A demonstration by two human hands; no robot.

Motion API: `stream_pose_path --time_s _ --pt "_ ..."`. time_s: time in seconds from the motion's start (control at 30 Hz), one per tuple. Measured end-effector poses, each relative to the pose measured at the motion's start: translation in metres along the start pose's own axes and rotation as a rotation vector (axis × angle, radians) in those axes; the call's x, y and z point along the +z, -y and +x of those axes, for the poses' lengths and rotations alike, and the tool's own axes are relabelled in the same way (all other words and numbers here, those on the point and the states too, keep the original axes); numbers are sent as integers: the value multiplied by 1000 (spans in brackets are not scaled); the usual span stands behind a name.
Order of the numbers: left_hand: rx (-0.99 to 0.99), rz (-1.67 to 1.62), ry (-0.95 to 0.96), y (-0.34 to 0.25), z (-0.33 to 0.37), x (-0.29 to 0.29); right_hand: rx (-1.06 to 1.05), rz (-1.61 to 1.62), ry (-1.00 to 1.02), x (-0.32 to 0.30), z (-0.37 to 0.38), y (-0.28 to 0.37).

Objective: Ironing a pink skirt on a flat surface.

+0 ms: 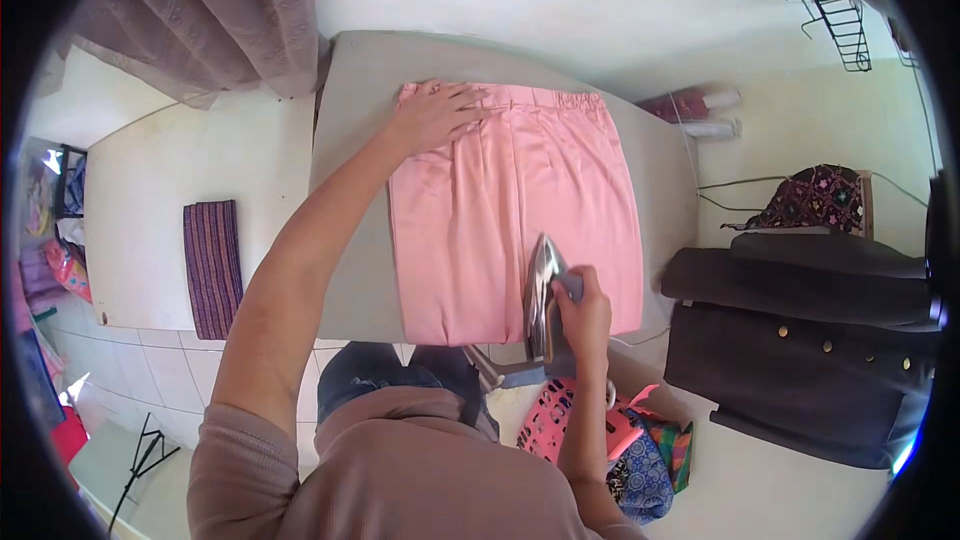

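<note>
A pink satin skirt [580, 190] with a gathered elastic waistband lies spread over a grey ironing board [355, 240], its waist at the far end. My left hand [440, 118] rests flat on the waistband's left part, fingers spread. In my right hand [585, 312] is the grey handle of a metal clothes iron [542, 290]. The iron is near the skirt's lower edge, right of the middle, its tip pointing away from me. Soft folds run lengthwise down the skirt. The iron's underside is hidden.
On a pale table at left lies a folded striped cloth [212, 268]. A dark jacket with gold buttons [800, 340] hangs over something at right. Patterned fabrics and a pink bag [550, 418] sit below the board. A black wire rack [840, 25] is on the wall.
</note>
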State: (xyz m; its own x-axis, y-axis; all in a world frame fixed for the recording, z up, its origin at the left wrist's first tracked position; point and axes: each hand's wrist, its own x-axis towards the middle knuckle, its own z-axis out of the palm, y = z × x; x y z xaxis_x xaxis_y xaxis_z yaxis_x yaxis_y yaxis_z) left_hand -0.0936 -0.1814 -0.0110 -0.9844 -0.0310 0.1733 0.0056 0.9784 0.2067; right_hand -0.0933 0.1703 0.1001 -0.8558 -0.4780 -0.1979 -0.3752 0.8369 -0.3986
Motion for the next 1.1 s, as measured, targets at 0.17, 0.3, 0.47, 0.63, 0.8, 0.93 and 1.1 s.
stream_pose_path --time_s 0.17,0.3,0.47,0.63,0.8,0.93,1.1 --pt "23 101 -56 13 -10 5 27 -1 -36 15 -22 52" --pt "-23 85 -17 8 -7 -4 -128 -42 12 48 20 100" --pt "37 -17 -105 18 -2 12 -166 -14 -92 57 104 138" --pt "24 -66 -57 29 -2 9 -113 -39 -125 67 90 134" --pt "36 -117 -67 31 -3 -1 47 -9 31 65 -5 114" --pt "32 -82 -146 32 -5 3 53 -26 -33 64 15 128" --pt "73 -145 -147 34 4 5 -72 16 -230 64 121 148"
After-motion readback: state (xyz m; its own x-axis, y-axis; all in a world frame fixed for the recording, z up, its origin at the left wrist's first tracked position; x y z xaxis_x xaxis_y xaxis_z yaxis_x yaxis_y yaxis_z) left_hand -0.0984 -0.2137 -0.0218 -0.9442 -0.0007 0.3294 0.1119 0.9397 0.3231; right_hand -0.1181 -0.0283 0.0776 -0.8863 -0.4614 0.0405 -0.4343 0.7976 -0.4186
